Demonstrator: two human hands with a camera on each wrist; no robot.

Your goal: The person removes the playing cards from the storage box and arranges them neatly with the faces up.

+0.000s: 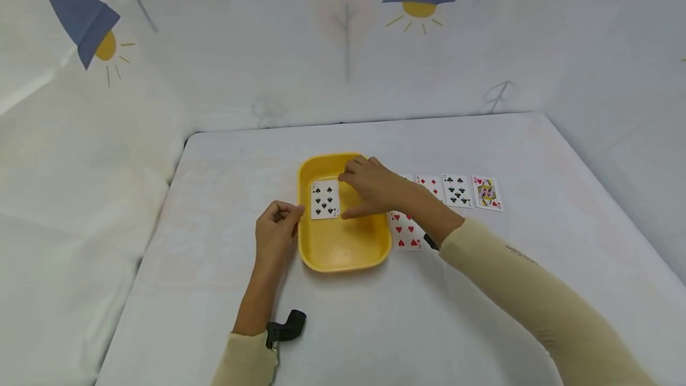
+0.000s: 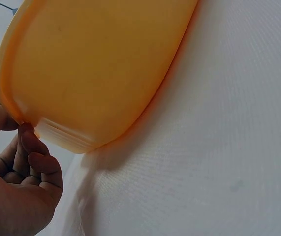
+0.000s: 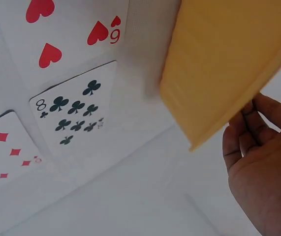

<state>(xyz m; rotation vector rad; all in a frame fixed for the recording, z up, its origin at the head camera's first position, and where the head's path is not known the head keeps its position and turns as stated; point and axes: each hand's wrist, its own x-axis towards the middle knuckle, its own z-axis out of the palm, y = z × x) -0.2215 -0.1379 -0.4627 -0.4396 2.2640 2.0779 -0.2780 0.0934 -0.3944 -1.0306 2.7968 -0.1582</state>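
A shallow yellow tray (image 1: pixel 345 255) sits on the white table, with a seven of spades card (image 1: pixel 324 199) inside, toward its left side. My left hand (image 1: pixel 276 231) pinches the tray's left rim between thumb and fingertips, and the left wrist view shows the fingers (image 2: pixel 32 142) at that rim. Over the tray's right half, my right hand (image 1: pixel 370 188) is spread, with thumb and fingertips close to the card's right edge. In the right wrist view, the tray's wall hides the tips of the right hand (image 3: pixel 268 157).
Right of the tray lie a six of hearts (image 1: pixel 406 231), a six of diamonds (image 1: pixel 429 184), a seven of clubs (image 1: pixel 457 190) and a queen of hearts (image 1: pixel 487 193). An eight of clubs (image 3: pixel 74 108) shows in the right wrist view. White fabric walls (image 1: pixel 343 70) stand around the table.
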